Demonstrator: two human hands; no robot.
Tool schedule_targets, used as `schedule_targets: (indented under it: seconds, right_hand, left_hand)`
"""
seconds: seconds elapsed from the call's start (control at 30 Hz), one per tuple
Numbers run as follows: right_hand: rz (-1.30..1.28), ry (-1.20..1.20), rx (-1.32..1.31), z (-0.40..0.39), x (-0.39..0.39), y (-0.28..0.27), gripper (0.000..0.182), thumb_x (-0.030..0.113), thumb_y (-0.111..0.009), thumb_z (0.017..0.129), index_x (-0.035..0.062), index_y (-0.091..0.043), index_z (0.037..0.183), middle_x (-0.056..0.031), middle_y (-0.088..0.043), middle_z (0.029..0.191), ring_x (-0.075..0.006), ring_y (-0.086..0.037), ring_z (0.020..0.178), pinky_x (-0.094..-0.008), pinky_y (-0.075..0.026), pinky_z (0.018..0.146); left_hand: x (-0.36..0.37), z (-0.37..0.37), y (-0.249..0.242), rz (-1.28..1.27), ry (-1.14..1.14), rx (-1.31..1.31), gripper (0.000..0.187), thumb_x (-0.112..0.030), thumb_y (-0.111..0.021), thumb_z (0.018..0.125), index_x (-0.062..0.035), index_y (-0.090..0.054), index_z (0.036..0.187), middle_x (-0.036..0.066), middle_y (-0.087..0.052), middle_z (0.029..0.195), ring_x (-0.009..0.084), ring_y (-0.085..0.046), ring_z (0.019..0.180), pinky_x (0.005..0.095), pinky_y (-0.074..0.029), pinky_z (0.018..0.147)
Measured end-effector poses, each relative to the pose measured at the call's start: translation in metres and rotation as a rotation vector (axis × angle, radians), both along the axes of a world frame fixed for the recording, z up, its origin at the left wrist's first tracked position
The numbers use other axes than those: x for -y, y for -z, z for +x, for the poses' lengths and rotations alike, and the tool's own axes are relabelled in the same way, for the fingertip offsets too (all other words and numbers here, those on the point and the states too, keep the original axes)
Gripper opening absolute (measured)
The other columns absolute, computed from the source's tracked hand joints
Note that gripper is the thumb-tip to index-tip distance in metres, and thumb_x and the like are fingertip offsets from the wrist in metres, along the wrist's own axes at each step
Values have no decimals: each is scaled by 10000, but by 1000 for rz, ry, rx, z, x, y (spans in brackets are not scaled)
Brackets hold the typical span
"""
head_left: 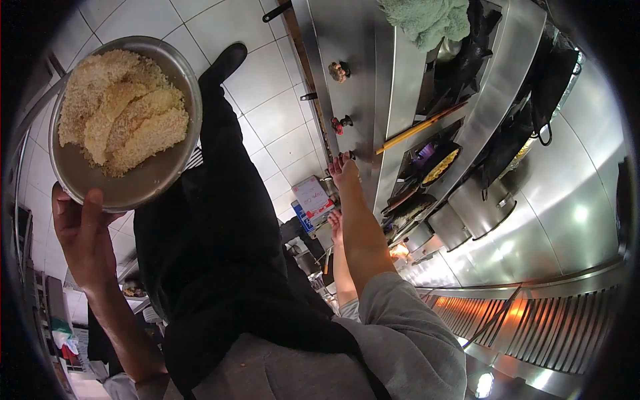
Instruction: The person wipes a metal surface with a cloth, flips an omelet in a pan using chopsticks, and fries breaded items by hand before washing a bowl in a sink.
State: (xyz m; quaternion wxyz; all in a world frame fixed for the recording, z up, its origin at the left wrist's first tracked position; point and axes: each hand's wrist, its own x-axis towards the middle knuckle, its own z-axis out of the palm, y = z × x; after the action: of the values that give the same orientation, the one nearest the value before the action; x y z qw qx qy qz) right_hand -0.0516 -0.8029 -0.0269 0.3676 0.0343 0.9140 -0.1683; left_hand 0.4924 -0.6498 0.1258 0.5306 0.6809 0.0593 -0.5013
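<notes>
My left hand [87, 230] grips the near rim of a round metal bowl [127, 190], thumb on the inside and fingers underneath. Several breaded cutlets [123, 110], coated in pale crumbs, are piled in it. On the other side, my right hand [344, 171] reaches to the stove's front panel, its fingers closed around a control knob [351, 156]. A red knob [341, 124] and another worn knob [339, 71] sit farther along the panel. Close to that hand on the stove, a pan with yellow food [441, 165] stands over a blue-violet flame [423, 153].
Another person's hand [335, 225] shows beyond my right forearm, near a white box with handwriting [312, 197]. A yellow stick [423, 127] lies across the stove. Large metal pots [481, 207] and dark pans [553, 83] line the back. A green towel [427, 20] rests at the far end.
</notes>
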Motion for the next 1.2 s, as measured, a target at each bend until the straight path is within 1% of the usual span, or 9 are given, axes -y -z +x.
schedule_targets:
  seconds: [0.43,0.5,0.57,0.6,0.63,0.67,0.73,0.93,1.2]
  right_hand:
    - [-93,43,355,-1,-62,-18,326,355,-573,846,144,-481,1076,-37,-539,971,-217,-543,768,-389,-439,702]
    - [-9,-178,396,37,-91,-33,224,289,-588,817,135,-564,978,-43,-583,809,-178,-535,609,-315,-450,541]
    - [99,-933,253,96,-93,-83,192,255,-503,835,117,-634,860,-12,-617,775,-161,-582,639,-318,-465,536]
    - [-115,-1801,77,76,-111,-53,223,257,-494,840,104,-653,871,-40,-640,829,-151,-602,671,-319,-472,552]
    - [218,-1895,-95,122,-91,-78,200,225,-510,818,117,-670,873,-62,-650,807,-154,-621,705,-325,-483,581]
    - [-194,-2009,-353,153,-81,-112,156,191,-550,790,109,-680,815,-75,-655,753,-189,-635,710,-326,-498,616]
    - [-398,-1394,-156,201,-48,-163,134,138,-561,783,57,-665,812,-120,-651,758,-250,-638,695,-338,-505,641]
    - [-1044,-1176,-381,249,87,-277,104,58,-576,808,3,-635,874,-142,-645,833,-250,-632,703,-302,-498,629]
    - [-1261,-1372,89,315,197,-385,120,65,-615,769,23,-650,876,-122,-635,809,-237,-620,723,-306,-495,652]
  left_hand:
    - [7,4,-19,-31,15,47,129,-80,-577,850,-58,-456,888,53,-541,928,122,-558,832,302,-543,688]
    - [6,6,-32,36,110,156,144,-87,-584,849,-66,-441,859,31,-525,899,104,-532,824,284,-523,692]
    - [3,13,-49,13,186,280,194,-98,-618,829,-83,-425,848,-6,-472,843,59,-436,702,195,-424,602]
    - [-5,16,-47,-94,115,272,244,-81,-640,805,-94,-398,827,-15,-441,811,54,-403,688,178,-368,575]
    - [4,21,-69,-118,92,175,275,-50,-643,787,-99,-373,809,-16,-426,820,66,-422,727,196,-425,603]
    - [8,27,-86,-159,113,201,288,-38,-647,777,-103,-367,801,-9,-430,855,76,-447,780,234,-492,658]
    - [12,35,-105,-223,92,147,292,-25,-642,773,-110,-363,795,4,-433,867,115,-515,813,304,-557,661]
    - [64,43,-156,-290,143,185,172,31,-525,802,-84,-408,851,71,-571,884,170,-620,747,325,-584,565]
    - [203,7,-196,-285,180,160,146,12,-596,785,-24,-506,893,70,-562,906,153,-606,744,297,-574,598]
